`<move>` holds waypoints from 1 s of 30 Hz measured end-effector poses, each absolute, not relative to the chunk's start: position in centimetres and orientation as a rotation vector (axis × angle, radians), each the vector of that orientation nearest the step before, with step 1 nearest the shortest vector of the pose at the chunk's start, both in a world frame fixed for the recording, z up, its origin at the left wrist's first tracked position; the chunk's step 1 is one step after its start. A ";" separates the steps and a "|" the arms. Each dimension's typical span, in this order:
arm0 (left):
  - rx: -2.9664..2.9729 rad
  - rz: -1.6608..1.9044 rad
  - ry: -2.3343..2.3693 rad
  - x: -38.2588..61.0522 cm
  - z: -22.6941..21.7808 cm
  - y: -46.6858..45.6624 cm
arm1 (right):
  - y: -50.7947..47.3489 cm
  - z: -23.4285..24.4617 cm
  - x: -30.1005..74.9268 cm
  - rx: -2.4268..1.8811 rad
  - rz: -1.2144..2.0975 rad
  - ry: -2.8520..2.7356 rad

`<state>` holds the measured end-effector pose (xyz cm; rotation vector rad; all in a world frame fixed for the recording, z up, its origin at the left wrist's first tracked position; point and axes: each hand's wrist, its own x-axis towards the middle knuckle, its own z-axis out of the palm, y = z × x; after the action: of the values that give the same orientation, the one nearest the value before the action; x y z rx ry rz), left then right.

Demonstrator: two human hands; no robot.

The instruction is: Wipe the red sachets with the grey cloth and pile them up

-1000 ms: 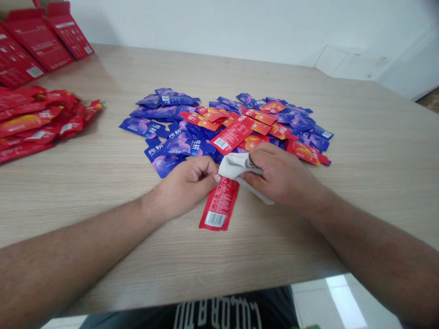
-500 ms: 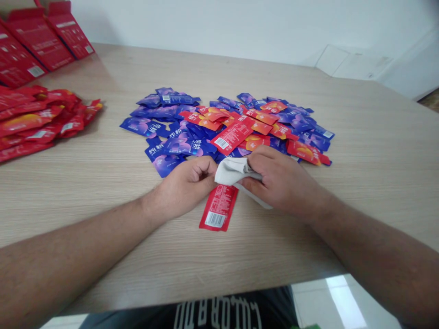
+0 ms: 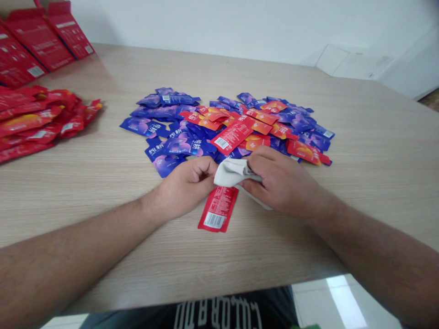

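A pale wood-grain table [image 3: 68, 192] meets a white wall [image 3: 219, 32] along its far side. Clock directions are taken from the red sachet [image 3: 218, 212], with 12 o'clock toward the wall. The sachet is over the near part of the table, its white barcode end at 6 o'clock and its far end covered by a folded white cloth [image 3: 229, 172]. At 2 o'clock the right hand [image 3: 283, 180] has the cloth pinched between thumb and curled fingers. At 10 o'clock the left hand [image 3: 188, 185] is bent inward beside the cloth; its fingertips are hidden, so its grip on the sachet cannot be told. The two hands are near each other, with the cloth between them. Farther out at 12 o'clock spreads a pile of purple sachets [image 3: 185, 142], several red-and-orange sachets [image 3: 259, 132] lying on top. Well apart at 10 o'clock is a heap of red packets [image 3: 37, 121]; beyond it, toward 11, stand red boxes [image 3: 41, 43]. Dark clothing [image 3: 154, 316] with pale lettering shows at 6 o'clock.
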<state>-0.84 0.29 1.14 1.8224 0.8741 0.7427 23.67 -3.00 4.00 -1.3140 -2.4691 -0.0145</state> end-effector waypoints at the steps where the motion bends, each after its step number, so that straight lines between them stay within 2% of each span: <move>1: 1.823 0.743 0.870 -0.8 1.1 0.3 | -3.0 4.0 23.7 -1.312 -0.012 -2.471; 24: 1.759 0.754 0.910 -0.7 1.2 0.4 | -3.0 4.0 23.7 -1.362 -0.029 -2.442; 30: 1.639 0.764 0.979 -0.6 0.7 0.9 | -3.9 4.2 23.1 -1.237 -0.044 -2.579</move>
<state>-0.63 0.88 0.68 1.6385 0.9786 0.7635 23.10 -3.95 4.17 -1.2374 -2.5786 -0.0442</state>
